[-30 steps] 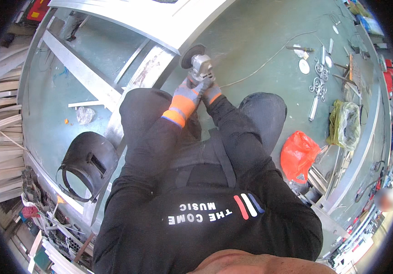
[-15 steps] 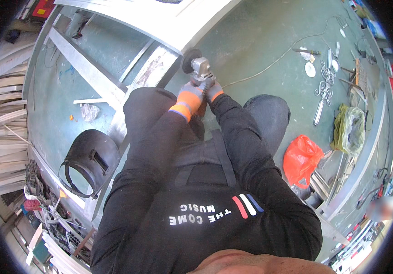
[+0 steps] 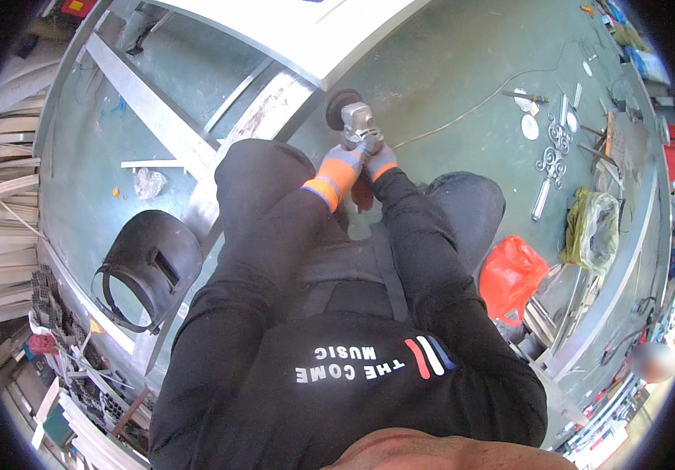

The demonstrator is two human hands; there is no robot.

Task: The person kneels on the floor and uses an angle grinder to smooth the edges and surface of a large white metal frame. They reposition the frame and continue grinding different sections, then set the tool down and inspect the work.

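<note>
Both my hands, in orange and grey gloves, are wrapped round an angle grinder (image 3: 359,117) in front of my knees. My left hand (image 3: 340,170) and my right hand (image 3: 383,160) sit close together on its body, fingers closed. Its dark round disc (image 3: 343,110) points away from me, to the left. The disc is just right of a pale metal beam (image 3: 275,106) and near the corner of a large white panel (image 3: 306,47), apart from both. Part of the grinder's body is hidden by my gloves.
A black welding mask (image 3: 149,270) lies at left, near crossing metal bars (image 3: 149,98). To the right are a red plastic bag (image 3: 512,274), a green bag (image 3: 590,227) and scrolled metal ornaments (image 3: 553,163). A cable (image 3: 478,106) trails over the floor.
The grinder and both hands have shifted slightly right, and the disc now sits farther from the beam and panel corner. My view has also shifted a little. The grip is unchanged.
</note>
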